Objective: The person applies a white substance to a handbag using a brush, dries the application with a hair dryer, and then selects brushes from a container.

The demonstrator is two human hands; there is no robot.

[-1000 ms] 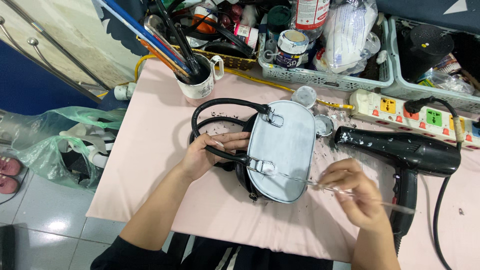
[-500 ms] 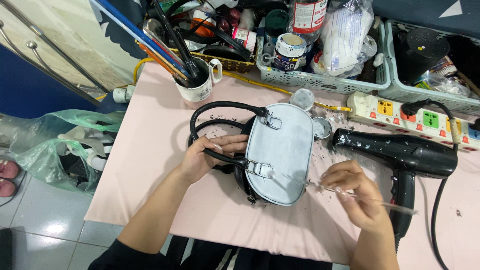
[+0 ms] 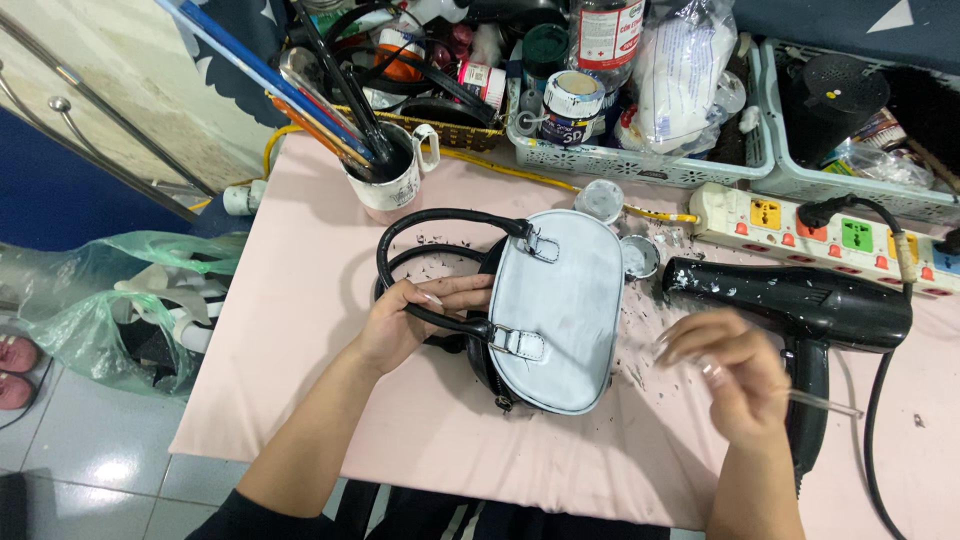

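Observation:
A small handbag point(image 3: 560, 305) lies on its side on the pink table point(image 3: 300, 300); its face is pale white-blue, its edges and looped handles black. My left hand point(image 3: 415, 320) grips the lower black handle beside the bag's left edge. To the right of the bag, my right hand point(image 3: 725, 370) is raised and blurred, pinching a thin clear stick point(image 3: 825, 403) that points to the right. A small open pot point(image 3: 640, 257) and a round lid point(image 3: 600, 200) sit just beyond the bag.
A black hair dryer point(image 3: 800, 305) lies right of the bag, near a white power strip point(image 3: 800, 220). A white mug of brushes point(image 3: 385, 175) stands at the back left. Plastic baskets point(image 3: 620, 160) with jars and bottles line the far edge. Plastic bags point(image 3: 110, 310) lie on the floor at left.
My right hand has lifted away from the bag's lower right edge and moved right with the thin stick. My left hand keeps its hold on the handle.

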